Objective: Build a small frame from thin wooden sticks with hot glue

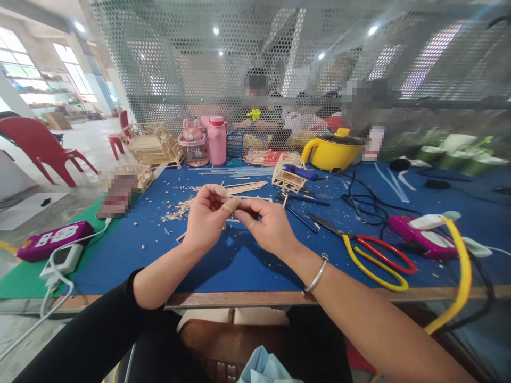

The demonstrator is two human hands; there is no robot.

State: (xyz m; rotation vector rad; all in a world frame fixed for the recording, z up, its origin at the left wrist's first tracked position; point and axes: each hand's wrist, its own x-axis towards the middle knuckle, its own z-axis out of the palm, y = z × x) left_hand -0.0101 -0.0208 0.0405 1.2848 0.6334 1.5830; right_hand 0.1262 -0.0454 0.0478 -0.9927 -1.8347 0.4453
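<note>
My left hand and my right hand meet above the blue table mat, fingertips touching. Both pinch a small thin wooden stick piece between them; its ends are mostly hidden by the fingers. My right wrist wears a silver bangle. A bundle of wooden sticks lies just behind the hands, with wood shavings to the left.
Red and yellow scissors lie to the right, beside a magenta tool with a yellow cord. A small stick model, a yellow pot, pink bottles and stick houses stand at the back. A purple power strip sits left.
</note>
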